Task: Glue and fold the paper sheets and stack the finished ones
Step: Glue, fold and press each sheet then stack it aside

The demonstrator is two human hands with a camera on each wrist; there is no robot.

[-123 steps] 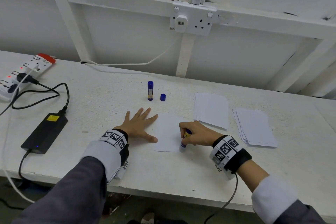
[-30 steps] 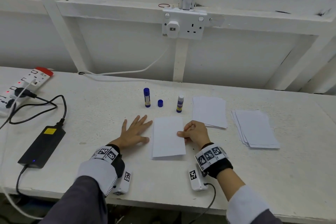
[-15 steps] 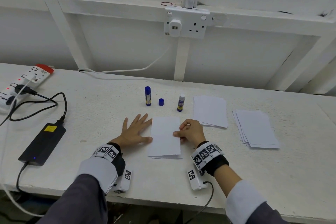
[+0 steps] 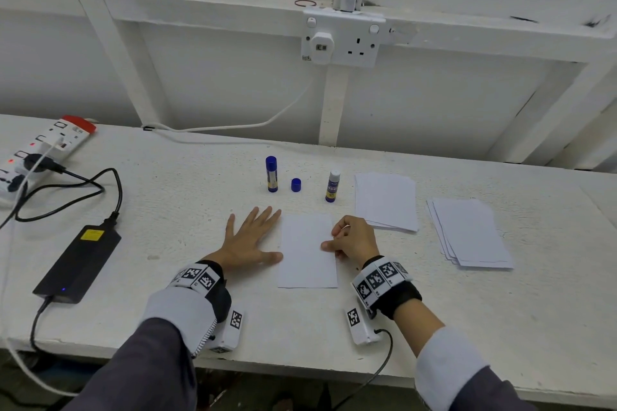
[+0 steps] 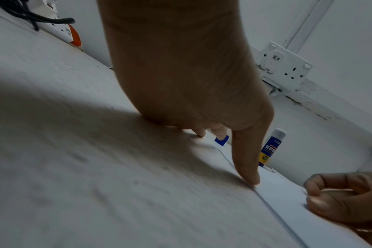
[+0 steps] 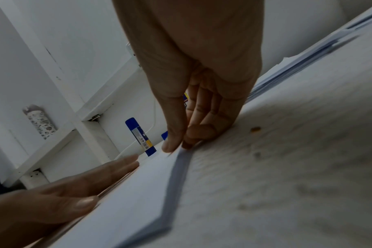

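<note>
The folded paper sheet (image 4: 307, 250) lies flat on the desk (image 4: 434, 310) between the two hands. The left hand (image 4: 248, 240) rests beside it, released and spread, thumb at its left edge, likely steadying it. The right hand (image 4: 354, 238) pinches the right edge, seemingly closing the glued fold. Behind stand two glue sticks (image 4: 271, 173), one uncapped (image 4: 333, 186), one loose cap (image 4: 295, 184). Two paper stacks (image 4: 385, 200) wait right.

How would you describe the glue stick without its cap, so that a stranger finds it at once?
Start at the wall socket and look straight down to the table. Three small blue things stand there in a row, left of two paper stacks. The open glue stick is the rightmost, nearest the papers, and the only one with a white top.
</note>
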